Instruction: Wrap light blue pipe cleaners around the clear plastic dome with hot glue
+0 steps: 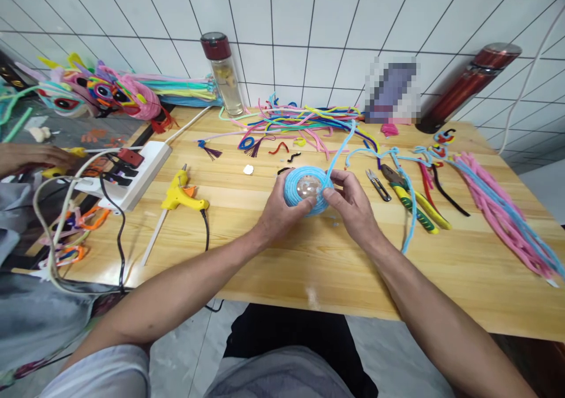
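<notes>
A round coil of light blue pipe cleaner (291,187) with a clear, shiny centre is held above the wooden table (256,268). My left hand (289,209) grips its left side, the thumb lying along the lower front. On the right side my right hand (348,201) pinches the coil's edge near the base of a loose blue strand (341,148), which sticks up and to the right. Fingers behind the coil are hidden. Small thread snips (378,185) and green-yellow pliers (410,201) lie right of my right hand.
A yellow glue gun (183,195) and white power strip (141,177) lie to the left, with cables. Coloured pipe cleaners (304,118), a glass bottle (226,77) and a red thermos (470,86) are behind. Another person's hand (35,158) is at far left.
</notes>
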`<state>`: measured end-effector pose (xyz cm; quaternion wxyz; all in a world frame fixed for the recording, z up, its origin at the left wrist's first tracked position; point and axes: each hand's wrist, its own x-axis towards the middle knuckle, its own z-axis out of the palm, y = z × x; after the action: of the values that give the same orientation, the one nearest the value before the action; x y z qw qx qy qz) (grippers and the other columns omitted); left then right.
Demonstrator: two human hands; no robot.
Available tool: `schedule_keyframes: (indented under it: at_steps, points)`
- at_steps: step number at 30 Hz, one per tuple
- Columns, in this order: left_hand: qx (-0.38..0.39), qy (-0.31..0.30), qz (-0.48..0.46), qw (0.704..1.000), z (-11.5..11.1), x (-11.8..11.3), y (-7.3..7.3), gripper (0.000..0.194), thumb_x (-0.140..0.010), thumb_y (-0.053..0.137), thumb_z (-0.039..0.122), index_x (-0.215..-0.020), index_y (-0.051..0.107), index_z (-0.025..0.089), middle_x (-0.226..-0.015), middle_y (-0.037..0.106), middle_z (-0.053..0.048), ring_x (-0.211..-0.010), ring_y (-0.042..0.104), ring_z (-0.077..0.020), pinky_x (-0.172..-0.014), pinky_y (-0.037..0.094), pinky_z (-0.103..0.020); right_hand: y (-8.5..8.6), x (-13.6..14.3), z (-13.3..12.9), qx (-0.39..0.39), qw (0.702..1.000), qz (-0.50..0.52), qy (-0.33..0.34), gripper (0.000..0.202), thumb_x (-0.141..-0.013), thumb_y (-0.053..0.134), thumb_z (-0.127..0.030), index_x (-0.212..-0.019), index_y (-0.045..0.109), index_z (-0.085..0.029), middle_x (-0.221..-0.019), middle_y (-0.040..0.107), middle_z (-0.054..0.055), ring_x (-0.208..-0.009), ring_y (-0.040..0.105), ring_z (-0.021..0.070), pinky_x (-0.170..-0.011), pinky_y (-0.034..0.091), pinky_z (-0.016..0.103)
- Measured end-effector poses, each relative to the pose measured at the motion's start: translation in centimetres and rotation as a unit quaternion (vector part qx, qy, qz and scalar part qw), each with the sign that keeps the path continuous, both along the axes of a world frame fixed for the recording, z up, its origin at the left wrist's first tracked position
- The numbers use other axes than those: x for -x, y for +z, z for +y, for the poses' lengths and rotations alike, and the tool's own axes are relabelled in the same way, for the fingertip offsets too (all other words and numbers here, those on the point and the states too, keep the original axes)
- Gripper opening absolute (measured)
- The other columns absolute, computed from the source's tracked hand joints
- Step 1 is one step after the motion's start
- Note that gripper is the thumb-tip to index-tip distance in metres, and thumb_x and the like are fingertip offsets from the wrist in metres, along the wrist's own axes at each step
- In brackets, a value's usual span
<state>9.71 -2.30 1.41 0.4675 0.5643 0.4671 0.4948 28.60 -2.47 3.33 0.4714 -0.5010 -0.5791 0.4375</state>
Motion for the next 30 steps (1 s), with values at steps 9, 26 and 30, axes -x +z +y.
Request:
schedule_keyframes:
  at_steps: [9,26,30]
  points:
    - [-0.004,-0.002,-0.011,1.0,0.07,-0.03,0.08,0.078,-0.078,0.084,0.052,-0.14,0.05,0.021,-0.134,0.067,-0.012,-0.122,0.066,-0.0307,-0.112,0.053,-0.05,-0.01,0.03,0.01,-0.004,1.0,0.003,0.003,0.061,-0.083,0.077,-0.072,-0.124,0.062,-0.029,-0.135,0.067,0.009,-0.126,0.064,0.032,-0.106,0.055,0.052]
    - [0.004,-0.002,-0.012,1.0,0.08,0.05,0.05,0.08,-0.078,0.085,0.053,-0.142,0.049,0.021,-0.135,0.067,-0.013,-0.122,0.067,-0.0311,-0.112,0.054,-0.051,-0.39,-0.05,0.2,-0.018,1.0,-0.018,-0.003,0.062,-0.08,0.081,-0.068,-0.125,0.062,-0.029,-0.136,0.067,0.009,-0.124,0.064,0.0317,-0.101,0.057,0.05]
    - [0.003,-0.005,-0.011,1.0,0.07,0.01,0.18,0.079,-0.078,0.084,0.054,-0.141,0.049,0.021,-0.134,0.068,-0.012,-0.121,0.067,-0.0306,-0.111,0.055,-0.05,-0.42,0.16,0.19,-0.033,0.999,-0.038,-0.009,0.062,-0.08,0.081,-0.069,-0.124,0.061,-0.029,-0.136,0.066,0.01,-0.126,0.063,0.0317,-0.105,0.055,0.051]
